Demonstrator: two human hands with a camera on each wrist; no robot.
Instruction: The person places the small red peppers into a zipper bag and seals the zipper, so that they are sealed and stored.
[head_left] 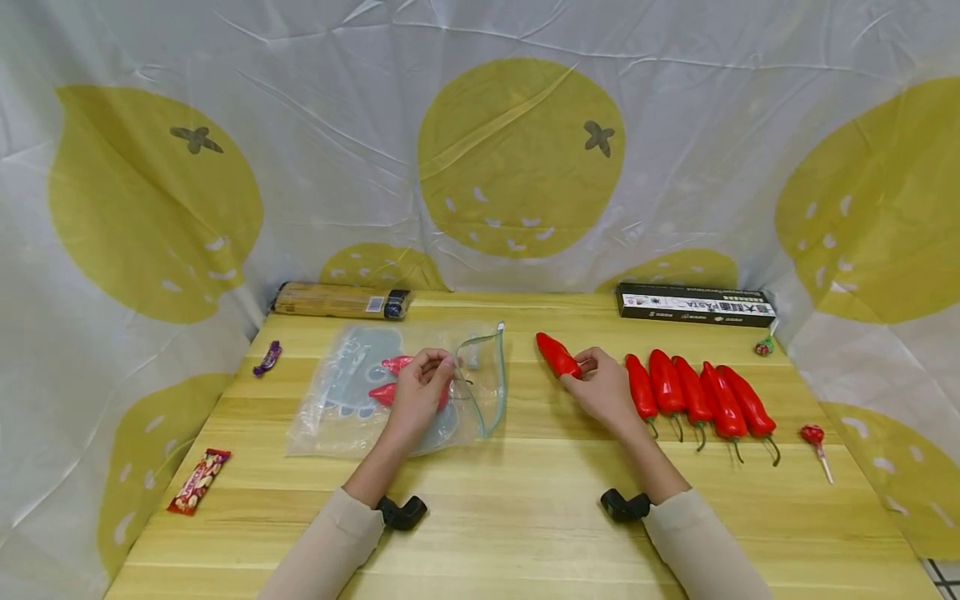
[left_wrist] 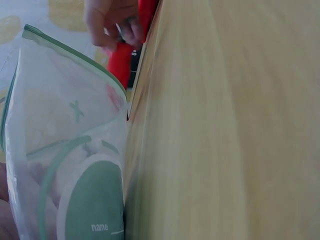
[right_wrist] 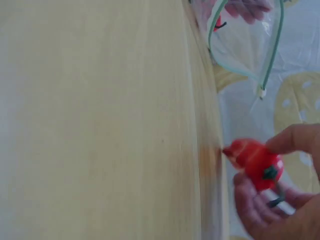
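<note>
A clear zip bag with a green zip edge and a printed figure lies left of the middle in the head view. Red chili peppers show inside it. My left hand pinches the bag's upper layer near its mouth, and the mouth gapes toward the right. Between thumb and fingers, my right hand holds a red chili pepper, tip pointing away to the left. The right wrist view shows that pepper's green cap and stem facing the camera. Several more peppers lie in a row beside the right hand.
At the back stand a brown noodle pack on the left and a black pasta box on the right. A purple candy and a red snack bar lie left; lollipops lie right. A lemon-print curtain closes the back.
</note>
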